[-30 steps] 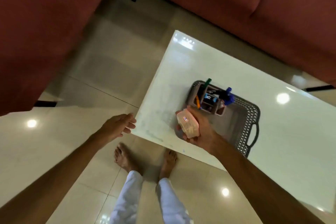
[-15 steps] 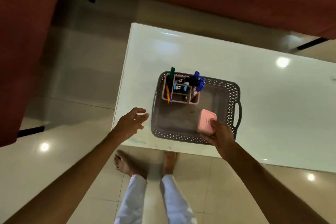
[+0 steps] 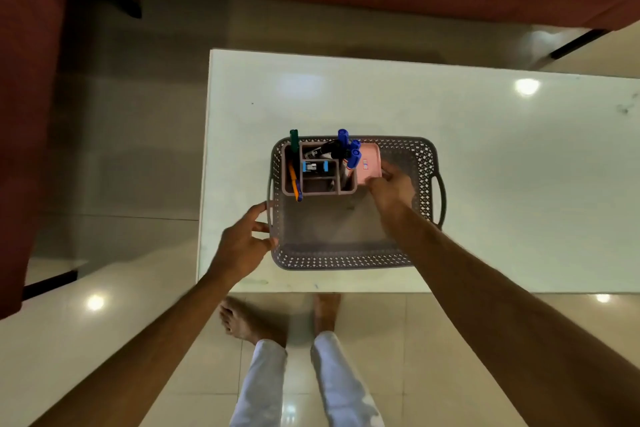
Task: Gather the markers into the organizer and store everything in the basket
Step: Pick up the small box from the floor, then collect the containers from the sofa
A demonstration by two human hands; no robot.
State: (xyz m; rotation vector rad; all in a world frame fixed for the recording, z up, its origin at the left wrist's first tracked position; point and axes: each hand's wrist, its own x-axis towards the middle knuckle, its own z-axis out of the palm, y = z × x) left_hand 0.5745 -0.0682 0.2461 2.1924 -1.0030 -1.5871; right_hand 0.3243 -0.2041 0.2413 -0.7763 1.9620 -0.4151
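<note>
Shifted beside the organizer (image 3: 318, 168), pink box (image 3: 369, 163) sits pinched by right hand (image 3: 391, 189); left hand (image 3: 244, 243), fingers relaxed, steadies the basket (image 3: 346, 258).

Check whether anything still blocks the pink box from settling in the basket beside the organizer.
Nothing visible does. The right hand holds the pink box inside the basket, right beside the organizer.
</note>
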